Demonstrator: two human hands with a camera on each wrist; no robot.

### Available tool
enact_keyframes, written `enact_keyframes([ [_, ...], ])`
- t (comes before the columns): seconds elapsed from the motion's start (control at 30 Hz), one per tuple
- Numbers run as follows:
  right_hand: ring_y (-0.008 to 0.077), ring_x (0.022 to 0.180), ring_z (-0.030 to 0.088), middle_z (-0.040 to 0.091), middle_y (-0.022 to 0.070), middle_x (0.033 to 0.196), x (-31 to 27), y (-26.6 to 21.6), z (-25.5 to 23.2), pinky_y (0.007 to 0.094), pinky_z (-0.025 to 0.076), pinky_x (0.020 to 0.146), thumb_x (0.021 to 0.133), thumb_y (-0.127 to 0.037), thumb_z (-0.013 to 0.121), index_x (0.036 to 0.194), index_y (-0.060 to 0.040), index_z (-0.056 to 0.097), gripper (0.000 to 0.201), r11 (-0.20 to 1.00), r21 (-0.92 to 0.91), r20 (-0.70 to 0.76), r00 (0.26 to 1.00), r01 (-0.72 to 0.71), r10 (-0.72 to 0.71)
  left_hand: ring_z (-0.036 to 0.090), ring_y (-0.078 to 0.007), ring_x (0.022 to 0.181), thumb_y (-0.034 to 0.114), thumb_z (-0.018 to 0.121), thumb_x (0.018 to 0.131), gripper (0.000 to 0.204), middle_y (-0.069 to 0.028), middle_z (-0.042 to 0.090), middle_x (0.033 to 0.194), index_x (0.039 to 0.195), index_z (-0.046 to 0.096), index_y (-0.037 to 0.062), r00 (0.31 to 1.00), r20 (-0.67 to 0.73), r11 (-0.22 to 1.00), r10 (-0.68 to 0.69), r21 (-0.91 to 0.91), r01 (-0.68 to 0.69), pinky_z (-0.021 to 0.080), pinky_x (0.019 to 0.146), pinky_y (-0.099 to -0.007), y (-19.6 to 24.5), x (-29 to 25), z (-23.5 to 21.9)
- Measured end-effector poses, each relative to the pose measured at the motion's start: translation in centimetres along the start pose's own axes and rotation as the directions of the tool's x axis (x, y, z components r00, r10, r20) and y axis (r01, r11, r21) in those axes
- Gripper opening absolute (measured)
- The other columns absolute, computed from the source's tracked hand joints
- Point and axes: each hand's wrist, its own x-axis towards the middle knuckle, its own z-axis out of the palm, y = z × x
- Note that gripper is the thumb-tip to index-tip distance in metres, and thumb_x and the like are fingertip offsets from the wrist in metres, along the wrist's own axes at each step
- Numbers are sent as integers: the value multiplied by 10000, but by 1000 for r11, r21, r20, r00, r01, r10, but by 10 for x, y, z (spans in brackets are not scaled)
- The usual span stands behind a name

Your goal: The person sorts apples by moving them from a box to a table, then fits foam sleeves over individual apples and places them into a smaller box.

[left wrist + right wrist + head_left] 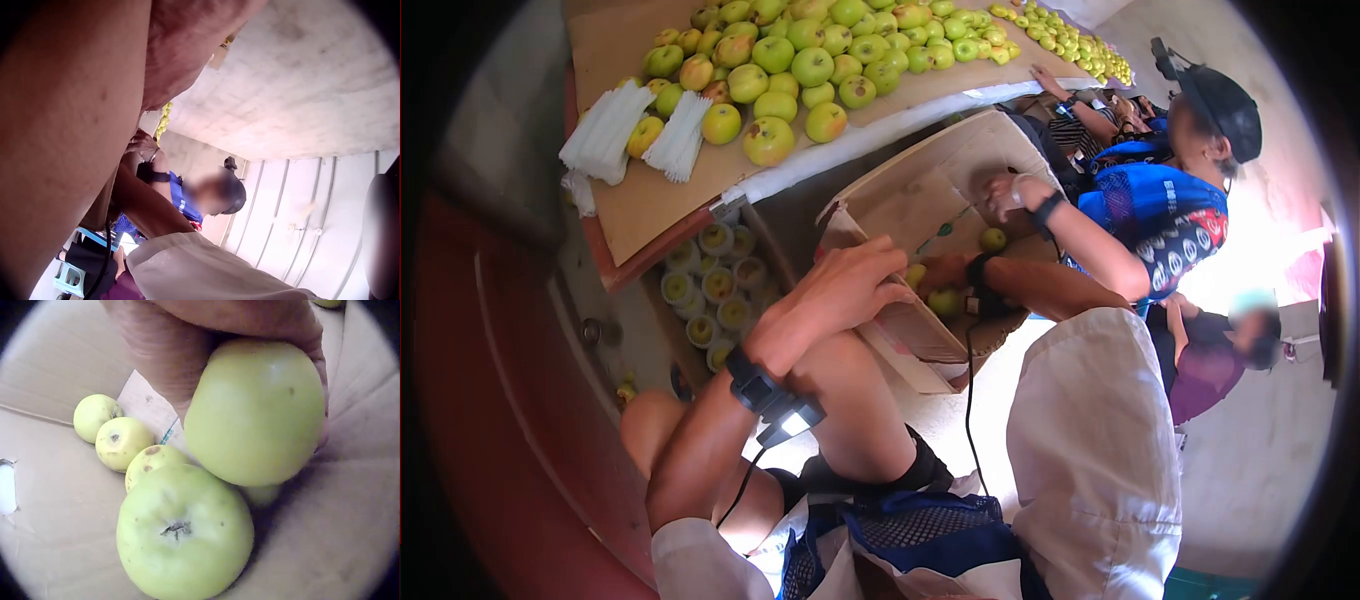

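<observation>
Inside the cardboard box [880,205], my right hand [950,270] reaches down among green apples. The right wrist view shows this hand [244,322] with its fingers and thumb round a green apple [256,412]. Just below it lies a larger green apple [184,531], beside several smaller, yellowish ones [125,444] on the cardboard. My left hand [855,280] is at the box's near left edge, its fingers loosely bent and no apple visible in it. The left wrist view shows mostly skin up close, and its fingers cannot be made out.
Many apples [810,65] and bundles of white foam netting [607,130] lie on a table [635,215] behind the box. Below it are netted apples [718,283]. At the right, another person's hand [1005,195] reaches into the box. A cable [970,400] hangs from my right wrist.
</observation>
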Motion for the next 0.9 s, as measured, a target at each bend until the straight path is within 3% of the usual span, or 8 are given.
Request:
enact_keyframes([
  [0.07, 329, 1219, 627, 609, 178, 1398, 3, 2, 1, 426, 518, 1019, 701, -546, 863, 1438, -107, 562, 909, 999, 52, -4, 1000, 15, -15, 604, -402, 920, 280, 697, 952, 267, -147, 574, 1005, 1042, 618, 42, 1000, -5, 1000, 17, 16, -17, 488, 773, -473, 0, 1, 2],
  [0.13, 331, 1205, 637, 629, 180, 1374, 49, 44, 5, 435, 516, 1014, 675, -544, 871, 1453, -77, 535, 968, 947, -157, -15, 958, 281, -287, 616, -401, 954, 283, 689, 950, 257, -141, 588, 1033, 1026, 625, 46, 1000, 7, 1000, -2, 11, 2, 493, 792, -490, 5, 2, 0],
  [0.2, 329, 1206, 639, 637, 182, 1367, 49, 43, 8, 442, 515, 1013, 655, -540, 879, 1466, -63, 516, 1008, 936, -205, -22, 955, 286, -297, 622, -401, 976, 287, 683, 951, 254, -137, 594, 1049, 1025, 629, 50, 1000, 12, 1000, -16, 6, 16, 495, 806, -499, 6, 1, 0],
  [0.27, 325, 1221, 633, 633, 186, 1377, -5, -10, 7, 446, 513, 1014, 641, -535, 886, 1476, -65, 506, 1031, 995, -91, -45, 998, 40, -44, 623, -400, 985, 292, 680, 953, 259, -135, 595, 1053, 1037, 632, 52, 1000, 5, 1000, -25, -1, 25, 495, 816, -501, 7, 1, 1],
  [0.47, 319, 1229, 631, 638, 184, 1373, 9, -6, 12, 442, 504, 1030, 631, -527, 889, 1473, -79, 516, 1025, 971, -187, -64, 984, 151, -166, 630, -377, 931, 312, 691, 956, 272, -122, 592, 1018, 1046, 649, 59, 1000, -12, 998, 14, 53, -13, 511, 794, -461, 3, 2, 3],
  [0.67, 315, 1193, 652, 662, 187, 1336, -14, -25, 9, 426, 512, 1019, 634, -512, 883, 1434, -72, 560, 969, 973, -203, -28, 993, 111, -119, 630, -382, 927, 319, 692, 952, 281, -126, 587, 1012, 1033, 643, 54, 1000, 4, 999, -4, 48, 4, 509, 786, -465, 6, 2, 0],
  [0.77, 312, 1169, 665, 675, 189, 1311, -6, -7, 9, 426, 521, 1003, 633, -508, 882, 1419, -62, 571, 955, 975, -173, -65, 986, 140, -153, 632, -402, 973, 303, 676, 952, 246, -127, 597, 1053, 1032, 630, 75, 999, 29, 999, -17, 38, 16, 496, 812, -513, 4, 2, 1],
  [0.9, 308, 1131, 683, 696, 192, 1267, 13, -3, 2, 420, 533, 975, 640, -496, 877, 1390, -45, 588, 922, 955, -236, -85, 975, 182, -207, 629, -394, 971, 280, 670, 951, 227, -131, 596, 1041, 1022, 634, 68, 999, -2, 999, -35, 13, 35, 499, 815, -497, 7, 0, -1],
])
